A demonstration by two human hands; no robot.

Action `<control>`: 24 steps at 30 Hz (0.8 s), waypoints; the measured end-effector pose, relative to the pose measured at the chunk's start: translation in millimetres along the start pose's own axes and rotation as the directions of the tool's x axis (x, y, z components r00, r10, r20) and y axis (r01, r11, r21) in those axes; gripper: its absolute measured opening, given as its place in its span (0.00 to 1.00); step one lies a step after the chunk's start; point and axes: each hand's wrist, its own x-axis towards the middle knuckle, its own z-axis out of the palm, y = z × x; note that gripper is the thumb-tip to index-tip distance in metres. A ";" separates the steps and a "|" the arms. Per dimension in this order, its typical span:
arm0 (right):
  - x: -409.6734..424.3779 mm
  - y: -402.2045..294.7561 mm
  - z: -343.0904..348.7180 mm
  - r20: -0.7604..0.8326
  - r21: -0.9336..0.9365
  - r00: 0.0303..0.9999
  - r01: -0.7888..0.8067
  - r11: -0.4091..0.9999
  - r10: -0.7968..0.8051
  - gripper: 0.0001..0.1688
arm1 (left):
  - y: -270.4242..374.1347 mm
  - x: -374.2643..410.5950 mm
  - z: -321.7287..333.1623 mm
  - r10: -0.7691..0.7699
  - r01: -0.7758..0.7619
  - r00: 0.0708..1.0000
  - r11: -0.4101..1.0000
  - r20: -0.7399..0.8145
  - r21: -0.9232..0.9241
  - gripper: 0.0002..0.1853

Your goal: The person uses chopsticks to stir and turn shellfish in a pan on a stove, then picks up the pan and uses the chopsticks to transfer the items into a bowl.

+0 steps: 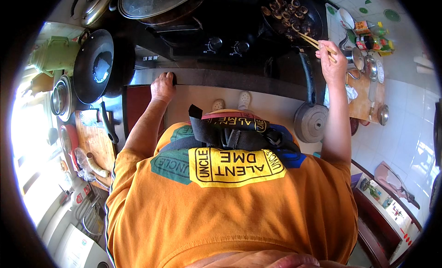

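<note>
My right hand (330,62) is closed around a pair of wooden chopsticks (312,41). Their tips reach into a dark frying pan (319,24) at the upper right, at the near edge of its food. Several browned, roundish pieces of food (289,12) sit bunched in that pan, dark on their tops. The pan's long handle (306,72) points towards me, left of my right forearm. My left hand (164,87) rests on the front edge of the counter (214,76), its fingers curled over and partly hidden; I see nothing held in it.
A lidded pan (155,3) stands on the black gas stove (228,29), behind two knobs. At left, a wok (93,67) extends its handle near a cutting board (91,136). A grey lidded pot (310,122) sits low beside my right arm. Bottles (374,41) line the right wall.
</note>
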 end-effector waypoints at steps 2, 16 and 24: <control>-3.2 5.7 0.7 -0.011 0.108 0.998 -0.056 0.993 0.057 0.08 | 0.2 0.5 0.3 0.001 -0.001 1.000 1.000 -0.002 0.000 0.18; 1.8 7.9 -13.0 -0.036 0.172 0.971 -0.226 0.959 0.236 0.12 | 0.3 2.4 -1.9 -0.013 0.013 1.000 1.000 0.006 -0.002 0.17; -6.8 -42.2 -13.8 -0.129 0.125 0.989 -0.051 0.991 0.067 0.10 | -8.7 -3.8 -0.1 -0.014 0.018 0.998 0.998 0.057 -0.061 0.19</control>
